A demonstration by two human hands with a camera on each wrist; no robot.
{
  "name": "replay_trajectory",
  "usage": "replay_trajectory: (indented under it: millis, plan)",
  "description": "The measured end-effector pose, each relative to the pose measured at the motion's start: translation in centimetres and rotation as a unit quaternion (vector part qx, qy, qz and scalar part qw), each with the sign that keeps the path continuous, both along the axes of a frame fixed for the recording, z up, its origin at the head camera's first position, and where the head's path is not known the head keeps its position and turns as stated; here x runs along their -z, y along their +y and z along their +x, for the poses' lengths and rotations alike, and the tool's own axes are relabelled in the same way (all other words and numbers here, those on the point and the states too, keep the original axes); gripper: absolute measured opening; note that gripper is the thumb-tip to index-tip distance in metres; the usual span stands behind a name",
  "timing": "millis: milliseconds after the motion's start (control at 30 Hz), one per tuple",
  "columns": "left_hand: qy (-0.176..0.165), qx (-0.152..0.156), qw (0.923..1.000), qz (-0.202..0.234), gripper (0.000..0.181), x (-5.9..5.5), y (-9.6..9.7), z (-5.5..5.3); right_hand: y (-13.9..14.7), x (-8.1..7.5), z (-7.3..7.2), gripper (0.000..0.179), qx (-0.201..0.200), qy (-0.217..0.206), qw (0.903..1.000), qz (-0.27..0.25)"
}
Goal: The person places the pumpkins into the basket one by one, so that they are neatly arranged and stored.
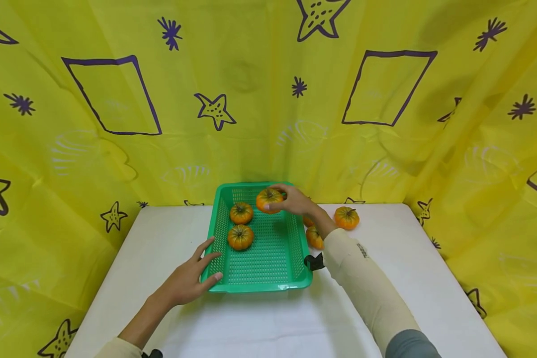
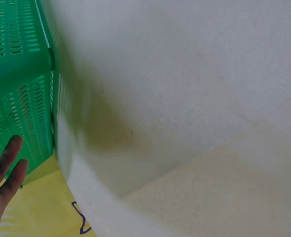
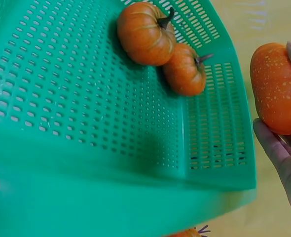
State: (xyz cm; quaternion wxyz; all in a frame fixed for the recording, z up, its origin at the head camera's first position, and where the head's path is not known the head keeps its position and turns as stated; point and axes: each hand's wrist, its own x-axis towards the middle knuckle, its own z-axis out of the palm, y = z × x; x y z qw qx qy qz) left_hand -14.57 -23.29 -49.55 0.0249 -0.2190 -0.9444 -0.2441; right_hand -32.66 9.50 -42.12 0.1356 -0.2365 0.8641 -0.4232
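Two pumpkins [image 1: 240,237] sit in a basket [image 1: 259,288]; the right hand [image 1: 294,201] grips a third pumpkin [image 1: 267,199] above it, the spread left hand [image 1: 189,282] at its rim.

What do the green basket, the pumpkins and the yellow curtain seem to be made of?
Green basket: likely moulded plastic, slightly glossy; it has regular slots and highlights on the rim.
Pumpkins: ribbed, smooth orange surface with a soft sheen; could be real or artificial, the look leaves that open.
Yellow curtain: probably thin plastic or fabric, printed; it hangs in soft folds.
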Motion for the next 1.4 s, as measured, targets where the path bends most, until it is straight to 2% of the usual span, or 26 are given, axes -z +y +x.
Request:
replay_trajectory:
  millis: [267, 433, 633, 1067, 1400]
  plan:
    - [-0.015, 0.000, 0.9999, -0.001, 0.058, 0.0, 0.0, -0.1, -1.2, -0.1, 0.0, 0.071, -0.005, -0.019, 0.9998, -0.002]
    - [-0.020, -0.006, 0.9998, -0.003, 0.058, -0.1, -0.1, 0.0, -1.8, 0.3, -0.2, 0.079, 0.002, -0.027, 0.9996, 0.002]
    - [-0.012, -0.004, 0.9999, -0.004, 0.058, -0.1, 0.0, 0.1, -2.2, 1.0, -0.3, 0.079, 0.022, -0.033, 0.9991, 0.013]
    - [-0.007, -0.001, 1.0000, -0.003, 0.057, -0.2, -0.1, 0.0, -3.3, 1.8, -0.1, 0.075, 0.021, -0.026, 0.9982, 0.050]
    - [-0.003, 0.001, 1.0000, -0.004, 0.057, -0.2, -0.1, 0.0, -3.9, 2.6, 0.0, 0.080, 0.025, -0.056, 0.9954, 0.074]
